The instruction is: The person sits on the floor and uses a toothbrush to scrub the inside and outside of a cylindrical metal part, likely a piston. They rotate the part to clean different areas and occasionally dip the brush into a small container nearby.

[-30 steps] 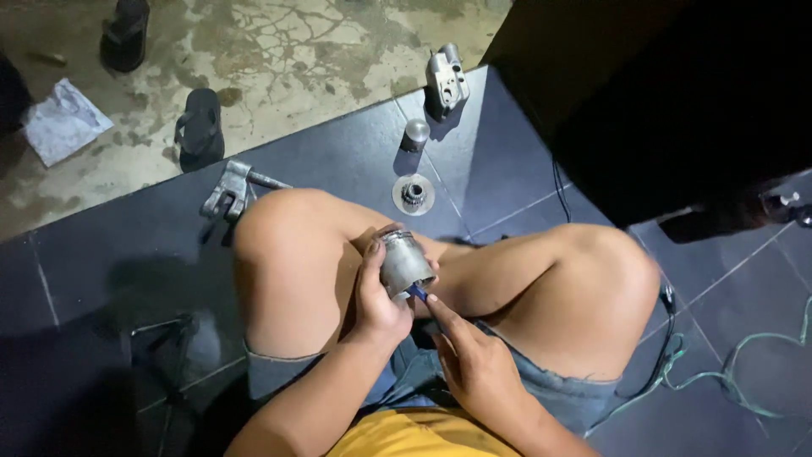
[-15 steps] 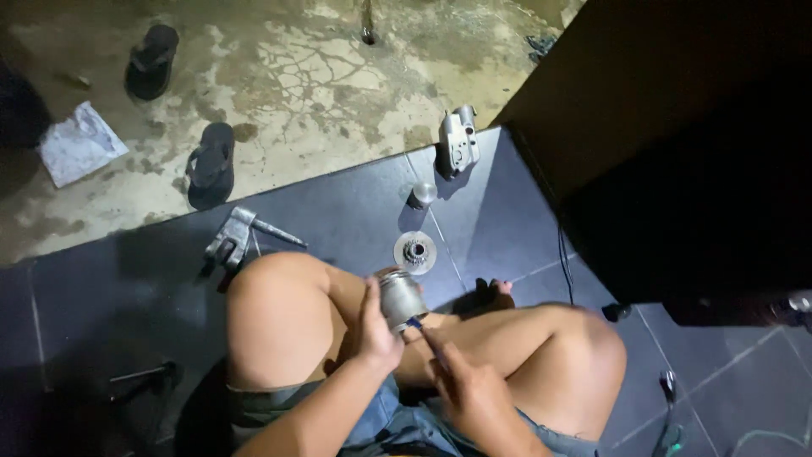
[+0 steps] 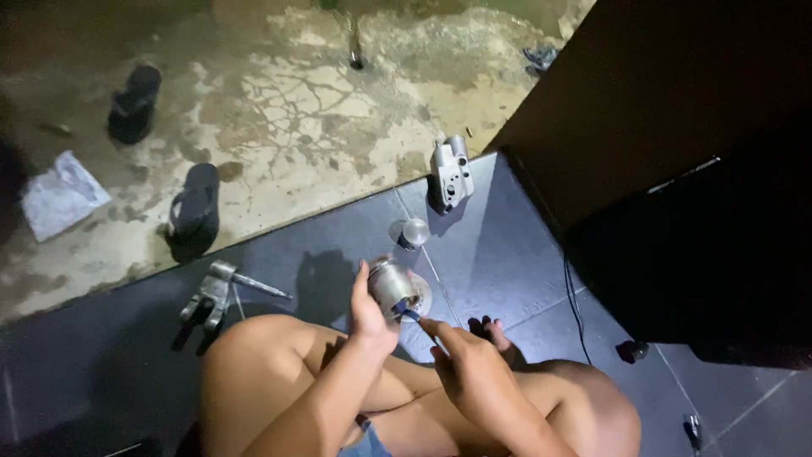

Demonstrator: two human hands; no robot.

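Metallic grey cylindrical part, smooth and rounded, sits clamped in the left hand above the crossed legs, its long axis tilted toward lower right. Right hand pinches a thin blue-tipped tool whose tip touches the cylinder's open end. Dark glossy floor tiles carry a small round cap and a boxy grey housing.

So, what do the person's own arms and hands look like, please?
Both arms are bare, with no sleeves in view. The left hand and the right hand wear no gloves, and I can see no rings, watch or bracelets on either wrist.
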